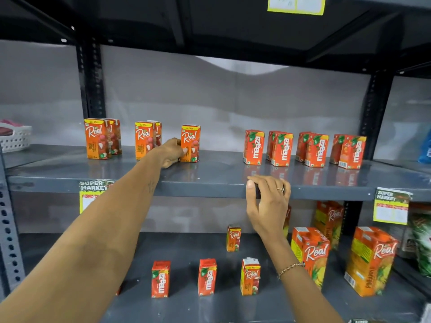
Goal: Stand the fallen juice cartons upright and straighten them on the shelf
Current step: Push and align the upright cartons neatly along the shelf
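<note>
A lychee carton (190, 143) stands upright on the upper shelf (210, 180), third in the Real row, set apart from the pair of cartons (147, 139) to its left. The left hand (171, 153) clasps its lower left side, thumb on the front. To square it, press evenly and low, turning the face forward in line with its neighbours. The right hand (268, 201) curls over the shelf edge, holding no carton.

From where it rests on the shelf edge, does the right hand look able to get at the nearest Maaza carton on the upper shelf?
Probably yes. The right hand grips the shelf edge directly in front of the leftmost Maaza carton, and only bare shelf surface lies between them. The left hand is off at a Real carton, clear of that path.
</note>
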Motion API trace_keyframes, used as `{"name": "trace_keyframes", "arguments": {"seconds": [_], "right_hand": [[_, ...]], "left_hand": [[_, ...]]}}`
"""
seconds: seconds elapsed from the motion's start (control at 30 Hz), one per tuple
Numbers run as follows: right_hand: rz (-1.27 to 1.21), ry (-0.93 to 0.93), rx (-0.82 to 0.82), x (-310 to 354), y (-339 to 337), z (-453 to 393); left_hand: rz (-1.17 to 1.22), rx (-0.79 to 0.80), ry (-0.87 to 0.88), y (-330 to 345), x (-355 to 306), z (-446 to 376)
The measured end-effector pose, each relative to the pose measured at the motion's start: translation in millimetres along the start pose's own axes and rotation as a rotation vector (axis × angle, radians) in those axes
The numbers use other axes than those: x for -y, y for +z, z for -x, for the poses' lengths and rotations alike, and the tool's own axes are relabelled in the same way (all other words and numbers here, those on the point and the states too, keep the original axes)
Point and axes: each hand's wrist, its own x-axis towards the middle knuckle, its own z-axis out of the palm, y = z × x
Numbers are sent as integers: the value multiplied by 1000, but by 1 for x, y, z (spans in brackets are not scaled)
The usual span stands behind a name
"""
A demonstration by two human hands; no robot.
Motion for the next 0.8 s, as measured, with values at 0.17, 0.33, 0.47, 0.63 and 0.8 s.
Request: {"name": "trace_keyframes", "arguments": {"seconds": [0.17,0.33,0.47,0.63,0.8], "right_hand": [[42,204,111,27,-8,-25],[-124,257,454,70,26,-81],[-375,528,724,105,81,-115],[-331,680,811,116,130,-114],[-222,696,744,114,141,-111]], "left_hand": [[-336,-198,188,-12,5,0],[-347,-813,607,-42,10,23],[-337,-778,272,-59,21,25],[-325,-534,-21,-60,29,21],[-396,-490,-27,-61,30,17]]}}
